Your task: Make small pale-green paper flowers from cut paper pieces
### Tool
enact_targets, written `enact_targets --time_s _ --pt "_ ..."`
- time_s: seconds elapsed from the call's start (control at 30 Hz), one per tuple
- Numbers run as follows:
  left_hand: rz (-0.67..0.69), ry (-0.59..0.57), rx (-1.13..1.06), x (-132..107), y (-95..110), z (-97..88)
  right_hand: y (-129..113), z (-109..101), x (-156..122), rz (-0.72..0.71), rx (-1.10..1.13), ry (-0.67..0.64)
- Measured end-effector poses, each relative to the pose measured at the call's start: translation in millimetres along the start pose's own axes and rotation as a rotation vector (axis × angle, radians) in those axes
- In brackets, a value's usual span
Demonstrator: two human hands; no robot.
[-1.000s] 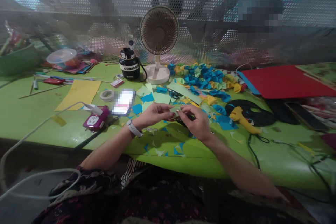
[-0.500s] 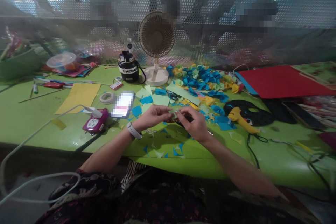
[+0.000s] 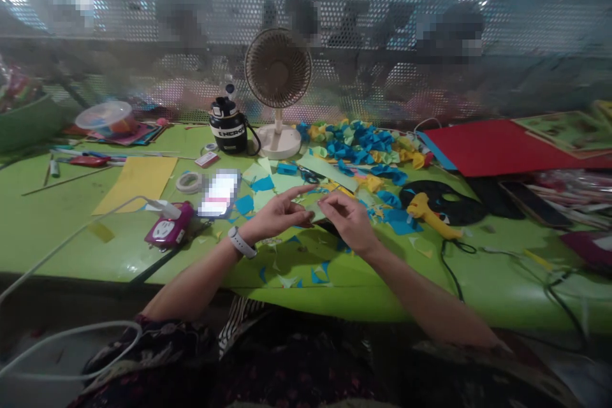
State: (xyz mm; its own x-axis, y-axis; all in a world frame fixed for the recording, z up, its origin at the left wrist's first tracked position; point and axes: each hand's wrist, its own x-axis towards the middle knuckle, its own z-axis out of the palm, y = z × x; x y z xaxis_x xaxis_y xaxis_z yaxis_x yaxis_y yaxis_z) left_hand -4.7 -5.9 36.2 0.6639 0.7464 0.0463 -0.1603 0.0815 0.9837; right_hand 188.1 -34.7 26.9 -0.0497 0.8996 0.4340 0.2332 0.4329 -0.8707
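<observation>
I see my two hands over the green table (image 3: pixel 52 223), near the middle and a bit back from its front edge. The left hand (image 3: pixel 275 218) and the right hand (image 3: pixel 349 222) meet on a small pale green paper (image 3: pixel 313 209). The right hand's fingers are curled and pinch the paper's right side. The left hand holds the other side, with its pointing finger stuck out straight. The paper is tiny and blurry, so I think the left thumb presses it, but I cannot be sure.

Little paper scraps (image 3: pixel 296 275) lie under my wrists, close to the table's front edge. Just left of the left hand is a phone (image 3: pixel 218 194), and beside it a pink power strip (image 3: pixel 165 233) with a white cable (image 3: pixel 71 239) going off the edge. Past that, the table on the left is mostly bare, with a yellow sheet (image 3: pixel 136 175) farther back.

To the right of the right hand is a yellow glue gun (image 3: pixel 428 210), near but not touching. A black cable (image 3: pixel 452 268) runs from it to the front edge. Behind the hands it is crowded: a pile of folded papers (image 3: pixel 358 140), a fan (image 3: pixel 277 70) and a black jug (image 3: pixel 228 131). A red sheet (image 3: pixel 482 143) lies far back on the right.
</observation>
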Motion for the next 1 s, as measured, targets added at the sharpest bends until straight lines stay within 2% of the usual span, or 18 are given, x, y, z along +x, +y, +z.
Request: enact_targets --time_s 0.17,0.3,0.5,0.63,0.77,0.87,1.0 --pt "-0.089 0.191 -0.070 3.8 -11.0 7.3 5.0 1.4 -0.3 -0.068 -0.068 0.076" --pt "-0.180 0.120 0.000 3.9 -13.9 11.4 4.5 1.4 -1.5 -0.107 -0.090 0.067" --pt "-0.193 0.067 0.022 4.2 -13.2 11.3 0.0 0.4 -1.0 -0.045 -0.065 0.039" --pt "-0.191 0.060 0.006 4.2 -11.3 10.0 -4.4 -3.7 2.2 0.013 -0.156 -0.090" --pt "-0.199 0.045 -0.003 3.0 -7.9 8.8 -7.2 -3.5 3.1 -0.069 -0.273 -0.171" --pt "-0.188 0.022 -0.003 1.4 -5.0 7.9 -9.5 -2.8 2.5 -0.076 -0.255 -0.210" --pt "-0.184 -0.001 -0.007 -0.6 -1.5 5.0 -13.1 -7.4 2.7 0.014 -0.172 -0.317"
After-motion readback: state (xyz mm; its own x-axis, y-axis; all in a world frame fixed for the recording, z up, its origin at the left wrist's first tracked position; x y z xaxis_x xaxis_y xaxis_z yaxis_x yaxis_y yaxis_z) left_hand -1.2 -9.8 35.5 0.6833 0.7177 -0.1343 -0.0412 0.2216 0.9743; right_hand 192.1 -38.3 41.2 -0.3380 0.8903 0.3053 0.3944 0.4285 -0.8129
